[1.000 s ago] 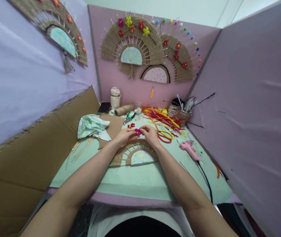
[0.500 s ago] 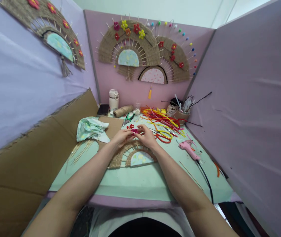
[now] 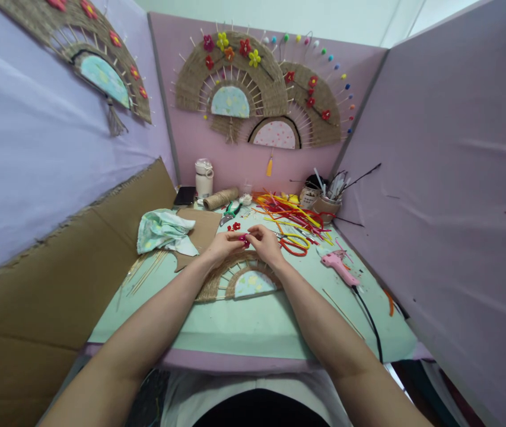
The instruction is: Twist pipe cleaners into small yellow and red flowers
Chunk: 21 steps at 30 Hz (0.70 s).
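Between my fingertips is a small magenta flower, apparently of bent pipe cleaner. My left hand pinches it from the left, and my right hand grips it from the right with thumb and finger. Just beyond my hands lie small red flowers on the table. Below my wrists rests a half-round twine-woven fan with thin sticks and a pale floral fabric centre. My hands cover part of its upper edge.
Orange and yellow scissors and a heap of coloured pipe cleaners lie to the right. A pink glue gun with a black cord is farther right. Crumpled fabric, cardboard, pliers and a twine roll sit left and back.
The magenta flower has turned between my fingers and now hangs slightly lower. My left fingers have shifted their hold a little. The things on the table have stayed put.
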Available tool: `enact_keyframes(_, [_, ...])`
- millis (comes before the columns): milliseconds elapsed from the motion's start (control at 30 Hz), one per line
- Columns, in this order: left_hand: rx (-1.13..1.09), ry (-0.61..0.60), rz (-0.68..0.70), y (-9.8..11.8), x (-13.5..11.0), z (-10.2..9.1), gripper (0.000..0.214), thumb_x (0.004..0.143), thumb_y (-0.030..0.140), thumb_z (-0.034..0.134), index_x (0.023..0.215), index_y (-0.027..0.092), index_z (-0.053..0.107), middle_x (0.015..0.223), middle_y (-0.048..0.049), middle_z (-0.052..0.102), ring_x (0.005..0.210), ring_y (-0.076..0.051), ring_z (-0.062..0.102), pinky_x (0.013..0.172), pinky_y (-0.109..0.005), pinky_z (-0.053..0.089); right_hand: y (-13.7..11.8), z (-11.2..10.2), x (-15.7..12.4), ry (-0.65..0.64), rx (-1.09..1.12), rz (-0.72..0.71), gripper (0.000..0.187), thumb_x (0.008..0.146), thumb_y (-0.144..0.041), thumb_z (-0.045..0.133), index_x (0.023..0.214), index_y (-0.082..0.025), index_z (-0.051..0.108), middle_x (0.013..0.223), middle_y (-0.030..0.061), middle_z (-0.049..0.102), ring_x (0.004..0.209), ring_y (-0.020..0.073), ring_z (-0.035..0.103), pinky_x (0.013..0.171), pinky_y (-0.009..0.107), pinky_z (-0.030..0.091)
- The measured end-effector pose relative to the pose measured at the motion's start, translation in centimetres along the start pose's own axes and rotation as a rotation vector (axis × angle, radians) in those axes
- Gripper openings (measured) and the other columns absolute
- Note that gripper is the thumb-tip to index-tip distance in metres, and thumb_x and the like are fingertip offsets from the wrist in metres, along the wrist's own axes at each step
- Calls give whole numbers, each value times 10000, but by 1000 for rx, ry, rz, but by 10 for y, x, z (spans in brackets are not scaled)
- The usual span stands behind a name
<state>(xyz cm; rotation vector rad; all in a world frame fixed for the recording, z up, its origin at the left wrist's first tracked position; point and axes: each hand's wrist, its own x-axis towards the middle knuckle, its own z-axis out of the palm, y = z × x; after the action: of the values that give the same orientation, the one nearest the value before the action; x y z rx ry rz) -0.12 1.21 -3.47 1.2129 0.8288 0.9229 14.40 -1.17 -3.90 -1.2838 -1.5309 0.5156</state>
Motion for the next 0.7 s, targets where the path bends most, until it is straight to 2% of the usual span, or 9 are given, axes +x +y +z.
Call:
enact_keyframes(133, [65, 37, 37, 3, -2, 3, 391, 515, 233, 794, 872, 114, 690, 778, -58, 704, 727, -169, 645, 778, -324, 502, 0, 3, -1, -5, 12, -4, 144, 743, -294, 574, 837, -187, 588, 745, 15, 661, 680, 147, 614, 671, 269, 470])
enact_keyframes(267, [10, 111, 17, 4, -1, 4, 277, 567, 210, 772, 809, 106, 684, 746, -58, 696, 706, -151, 644, 798, -325, 508, 1, 4, -1, -6, 30, -24, 125, 758, -286, 547, 819, -188, 596, 762, 13, 660, 691, 144, 611, 690, 271, 468])
enact_keyframes(500, [-23, 131, -10, 2, 3, 2, 103, 650, 182, 701, 722, 113, 679, 708, -56, 683, 682, -136, 644, 798, -313, 517, 2, 5, 0, -11, 70, -13, 102, 740, -265, 554, 792, -184, 588, 738, 12, 657, 696, 145, 621, 685, 267, 479])
enact_keyframes(600, [-17, 115, 9, 0, 4, 0, 154, 625, 196, 719, 748, 111, 686, 726, -60, 687, 702, -142, 648, 806, -310, 511, 3, 5, 0, -6, 71, -7, 104, 725, -245, 564, 806, -186, 588, 743, 12, 660, 701, 148, 629, 679, 269, 487])
enact_keyframes(700, [31, 86, 32, -1, 4, 0, 292, 573, 224, 762, 832, 108, 690, 755, -69, 695, 738, -164, 653, 811, -322, 505, 5, 5, 1, -3, 69, 3, 110, 722, -228, 558, 820, -190, 589, 752, 11, 664, 710, 149, 633, 681, 274, 494])
